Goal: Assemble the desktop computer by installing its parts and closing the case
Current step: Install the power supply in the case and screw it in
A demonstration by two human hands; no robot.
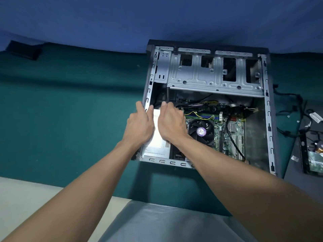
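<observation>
A grey glossy sheet (166, 224) lies nearest, at the near edge, and two bare forearms reach over it toward the computer case (268, 109). The case lies on its side with the panel off, on a green table cover (70, 110).

A silver box (157, 145) sits in the case's near left corner. The left hand (139, 124) is at the case's left wall, fingers down the outside and thumb on the inside by the box, pinching the wall. The right hand (172, 124) rests on top of the box, its fingers curled over the box's far end and holding it.

Just right of the box is a round black fan (201, 131) with a purple label, then a green circuit board (234, 135). A bare metal rack (209, 77) fills the case's far end.

Loose black cables (288, 110) trail on the table right of the case, near a dark flat part (312, 154) at the right edge. A small black object (23, 49) lies far left, before a blue cloth (157, 20).
</observation>
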